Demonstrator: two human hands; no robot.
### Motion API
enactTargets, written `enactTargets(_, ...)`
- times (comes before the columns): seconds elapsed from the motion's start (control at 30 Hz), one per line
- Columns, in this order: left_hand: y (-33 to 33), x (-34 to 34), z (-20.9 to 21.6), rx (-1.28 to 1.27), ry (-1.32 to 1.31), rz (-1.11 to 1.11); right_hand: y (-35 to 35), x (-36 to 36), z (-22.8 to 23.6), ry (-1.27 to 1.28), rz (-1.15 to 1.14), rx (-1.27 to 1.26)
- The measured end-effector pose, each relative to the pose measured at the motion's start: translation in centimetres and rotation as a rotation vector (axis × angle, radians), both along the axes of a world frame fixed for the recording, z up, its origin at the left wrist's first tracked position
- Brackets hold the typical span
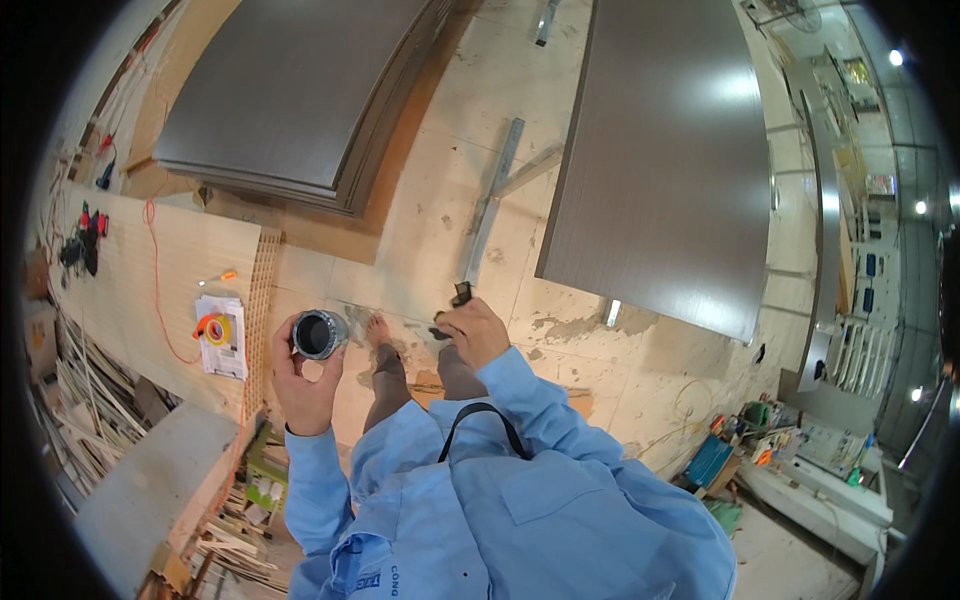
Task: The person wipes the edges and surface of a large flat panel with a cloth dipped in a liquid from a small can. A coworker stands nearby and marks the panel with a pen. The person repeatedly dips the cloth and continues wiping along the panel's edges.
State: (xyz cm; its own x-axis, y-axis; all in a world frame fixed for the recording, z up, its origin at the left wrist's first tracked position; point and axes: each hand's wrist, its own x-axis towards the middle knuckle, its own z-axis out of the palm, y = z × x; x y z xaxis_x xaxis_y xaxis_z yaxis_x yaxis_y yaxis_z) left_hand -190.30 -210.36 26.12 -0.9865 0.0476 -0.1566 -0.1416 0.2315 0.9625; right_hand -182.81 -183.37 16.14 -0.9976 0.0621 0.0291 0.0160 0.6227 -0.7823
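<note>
My left hand (303, 390) is curled partway closed around a round, dark-mouthed container (318, 335), fingers along its left side and thumb on its near right. Its open mouth faces up towards my eyes, so its long axis seems to run roughly upright; I can't judge any slight tilt.

My right hand (480, 332) is folded nearly closed on a small dark piece (461, 295). One end shows beyond my fingers; a dark bit also pokes out on the left, and I can't tell whether they are one thing, nor which way its length runs.

The relation that I judge counts most is across my body: the container lies left of my right hand and about level with it, a clear gap between them. I hold both above the floor (530, 345). My right hand is nearer the near left corner of the brown panel (660, 180).
</note>
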Motion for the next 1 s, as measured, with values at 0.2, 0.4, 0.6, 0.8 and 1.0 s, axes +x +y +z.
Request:
enactTargets(0.2, 0.7, -2.2, 1.4, -0.123, 0.074, -0.075, 4.9, -4.4, 4.2, 0.018, -0.245, -0.318)
enactTargets(0.4, 3.0, -6.0, 1.4, -0.166, 0.151, -0.128, 11.2, -5.6, 7.4, -0.027, -0.424, -0.425)
enactTargets(0.6, 6.8, -14.8, -0.7, -0.122, 0.211, -0.335, 9.7, -6.8, 6.9, 0.081, -0.585, -0.284)
enactTargets(0.8, 12.7, -24.4, -0.5, -0.099, 0.284, -0.661, 6.6, -7.7, 8.1, 0.023, -0.907, -0.282)
enactTargets(1.0, 20.6, -29.4, 1.2, 0.001, 0.339, -0.804, 7.3, -8.3, 8.9, 0.107, -1.058, -0.155)
